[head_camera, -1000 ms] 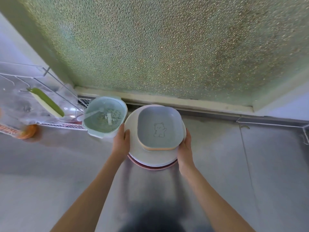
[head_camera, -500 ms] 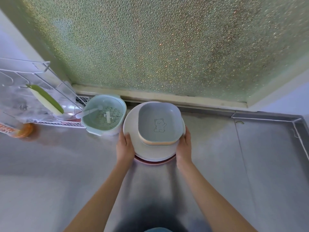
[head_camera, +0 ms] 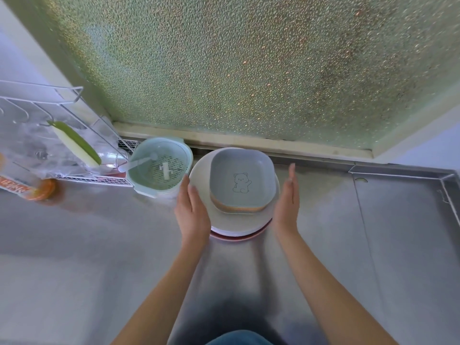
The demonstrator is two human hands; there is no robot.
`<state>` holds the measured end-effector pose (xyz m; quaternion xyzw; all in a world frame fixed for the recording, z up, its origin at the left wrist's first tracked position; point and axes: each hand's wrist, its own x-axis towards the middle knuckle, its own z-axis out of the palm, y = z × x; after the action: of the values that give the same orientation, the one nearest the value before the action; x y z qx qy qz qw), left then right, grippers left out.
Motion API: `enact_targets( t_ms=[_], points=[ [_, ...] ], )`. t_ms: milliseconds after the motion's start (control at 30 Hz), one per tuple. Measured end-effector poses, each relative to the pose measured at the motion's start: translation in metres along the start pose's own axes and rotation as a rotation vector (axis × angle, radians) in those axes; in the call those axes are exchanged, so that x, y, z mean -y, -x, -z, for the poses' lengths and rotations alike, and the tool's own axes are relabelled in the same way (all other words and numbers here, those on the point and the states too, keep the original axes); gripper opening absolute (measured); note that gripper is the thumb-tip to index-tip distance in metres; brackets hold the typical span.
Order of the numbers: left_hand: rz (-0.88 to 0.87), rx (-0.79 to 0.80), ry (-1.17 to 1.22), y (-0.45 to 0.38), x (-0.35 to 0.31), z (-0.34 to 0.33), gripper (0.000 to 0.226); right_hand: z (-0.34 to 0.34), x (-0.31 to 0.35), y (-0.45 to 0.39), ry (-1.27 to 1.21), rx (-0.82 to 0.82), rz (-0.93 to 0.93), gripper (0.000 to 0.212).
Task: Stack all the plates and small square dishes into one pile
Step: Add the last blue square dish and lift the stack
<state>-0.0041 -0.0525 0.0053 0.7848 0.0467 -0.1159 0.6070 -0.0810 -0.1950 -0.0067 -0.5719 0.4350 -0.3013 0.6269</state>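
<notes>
Now both flat-fingered hands, left hand [head_camera: 193, 210] and right hand [head_camera: 286, 205], flank the pile [head_camera: 239, 220] by the table's [head_camera: 74, 257] far edge, holding nothing.

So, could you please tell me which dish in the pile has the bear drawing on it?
The grey-blue square dish at the very top of the pile; the tan dish beneath it and the round plates show no drawing.
</notes>
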Motion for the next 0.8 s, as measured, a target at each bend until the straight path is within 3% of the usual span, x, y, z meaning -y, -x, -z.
enact_targets(
  t_ms=[100, 167, 400, 800],
  points=[
    [0.167, 0.291, 0.126, -0.017, -0.013, -0.015, 0.047, -0.016, 0.007, -0.003, -0.072, 0.111, -0.06, 0.042],
    [0.164, 0.374, 0.134, -0.024, -0.011, -0.017, 0.047, -0.025, 0.007, -0.001, -0.092, 0.118, -0.086, 0.041],
    [0.001, 0.356, 0.123, -0.033, -0.004, -0.006, 0.041, -0.039, 0.007, 0.009, -0.099, 0.118, -0.096, 0.042],
    [0.05, 0.319, 0.103, -0.028, 0.007, -0.011, 0.054, -0.033, 0.003, 0.008, -0.102, 0.087, -0.094, 0.039]
  ],
)
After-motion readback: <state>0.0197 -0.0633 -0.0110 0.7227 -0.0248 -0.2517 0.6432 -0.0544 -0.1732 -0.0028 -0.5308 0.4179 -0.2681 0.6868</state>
